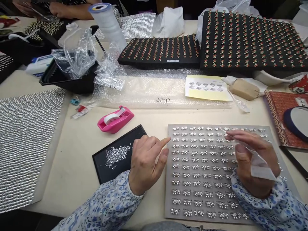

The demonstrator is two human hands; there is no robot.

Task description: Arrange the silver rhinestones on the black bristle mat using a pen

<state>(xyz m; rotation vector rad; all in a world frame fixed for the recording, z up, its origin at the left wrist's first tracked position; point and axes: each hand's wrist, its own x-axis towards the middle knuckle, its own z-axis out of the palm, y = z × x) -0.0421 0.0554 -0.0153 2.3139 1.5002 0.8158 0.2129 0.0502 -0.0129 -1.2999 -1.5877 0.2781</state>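
Note:
A grey board (192,199) lies before me, covered in rows of several small silver studs. My left hand (146,163) rests at the board's left edge, its index finger stretched toward the top rows and the other fingers loosely bent, holding nothing. Beside it lies a black tray (101,163) with a heap of loose silver pieces (117,155). My right hand (252,163) hovers over the board's right side, fingers closed on a thin clear plastic strip (257,160) that runs up to the top rows.
A pink tape dispenser (115,119) sits behind the black tray. Bubble wrap (149,91), a yellow label sheet (207,87) and two black boards of red-gold pieces (163,51) (250,41) lie farther back. A silver studded sheet (24,141) covers the left. Another person's hands (60,9) work at top left.

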